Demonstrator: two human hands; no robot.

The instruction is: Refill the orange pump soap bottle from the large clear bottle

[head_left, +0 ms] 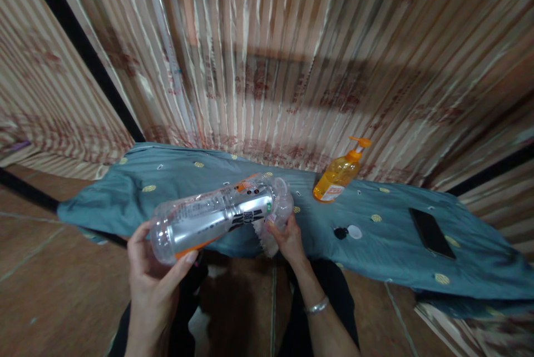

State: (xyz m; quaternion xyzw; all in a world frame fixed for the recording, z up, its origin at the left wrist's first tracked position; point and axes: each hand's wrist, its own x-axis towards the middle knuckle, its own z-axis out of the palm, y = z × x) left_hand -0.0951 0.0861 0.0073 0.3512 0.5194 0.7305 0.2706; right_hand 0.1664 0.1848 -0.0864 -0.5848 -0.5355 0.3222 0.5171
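Observation:
A large clear plastic bottle with a silver and orange label lies tilted across both my hands, above the cloth's front edge. My left hand grips its base end, thumb along the near side. At the other end, my right hand closes around the clear plastic near the neck. A whitish, see-through piece with a jagged edge hangs below the right fingers; whether it belongs to the bottle I cannot tell. The right fingertips are partly hidden by plastic.
A pump bottle of orange liquid stands on the teal cloth to the right. Nearby lie a small black round piece and a white disc. A dark phone rests farther right. A striped curtain hangs behind.

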